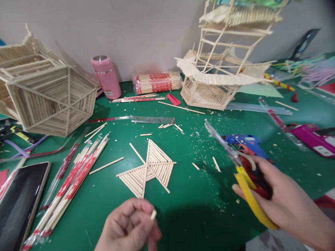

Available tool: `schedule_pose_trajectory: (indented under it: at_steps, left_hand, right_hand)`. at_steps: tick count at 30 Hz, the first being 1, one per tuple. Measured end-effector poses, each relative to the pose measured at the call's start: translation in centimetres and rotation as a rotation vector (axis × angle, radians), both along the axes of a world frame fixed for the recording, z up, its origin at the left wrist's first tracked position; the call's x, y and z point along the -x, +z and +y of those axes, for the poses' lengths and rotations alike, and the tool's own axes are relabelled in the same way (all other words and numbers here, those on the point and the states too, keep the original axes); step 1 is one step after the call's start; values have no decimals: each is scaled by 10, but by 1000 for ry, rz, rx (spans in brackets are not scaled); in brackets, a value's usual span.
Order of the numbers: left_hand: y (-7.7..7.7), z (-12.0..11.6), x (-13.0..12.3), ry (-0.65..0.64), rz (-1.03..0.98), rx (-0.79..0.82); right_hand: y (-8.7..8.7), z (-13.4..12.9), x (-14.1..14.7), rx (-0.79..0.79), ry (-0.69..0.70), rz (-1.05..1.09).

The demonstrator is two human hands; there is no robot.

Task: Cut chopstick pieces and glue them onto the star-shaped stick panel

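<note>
My left hand (131, 230) is closed in a pinch at the near edge of the work area, with a short piece of wooden stick (153, 215) between thumb and fingertips. Just beyond it, a flat panel of glued wooden sticks (158, 162) lies on the table, two wedges filled and bare spokes crossing at the centre. On the right, my right hand (276, 190) is wrapped around yellow-handled cutters (253, 203). Their handles are spread, and their front end is blurred. A blue glue gun (246, 141) lies behind the cutters, partly hidden.
Stick models stand at the left (55, 98) and back right (218, 77). A pink flask (107, 78) and bundled sticks (157, 83) are by the wall. Packaged sticks (74, 180) and a phone (22, 206) lie left. A purple tool (321, 138) lies right; offcuts (216, 164) dot the green table.
</note>
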State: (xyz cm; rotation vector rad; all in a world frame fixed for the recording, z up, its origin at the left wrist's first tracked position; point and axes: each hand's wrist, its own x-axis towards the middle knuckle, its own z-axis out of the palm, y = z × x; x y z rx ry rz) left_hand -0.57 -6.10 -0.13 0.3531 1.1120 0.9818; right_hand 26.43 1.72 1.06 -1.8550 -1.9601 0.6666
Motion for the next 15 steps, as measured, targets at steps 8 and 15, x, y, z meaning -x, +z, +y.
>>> schedule_pose_trajectory:
  at_steps: [8, 15]
  left_hand:
    - [23, 41, 22, 193, -82, -188]
    - [3, 42, 5, 124, -158, -206]
  right_hand:
    - [13, -12, 32, 142, 238, 140]
    - [16, -22, 55, 120, 353, 103]
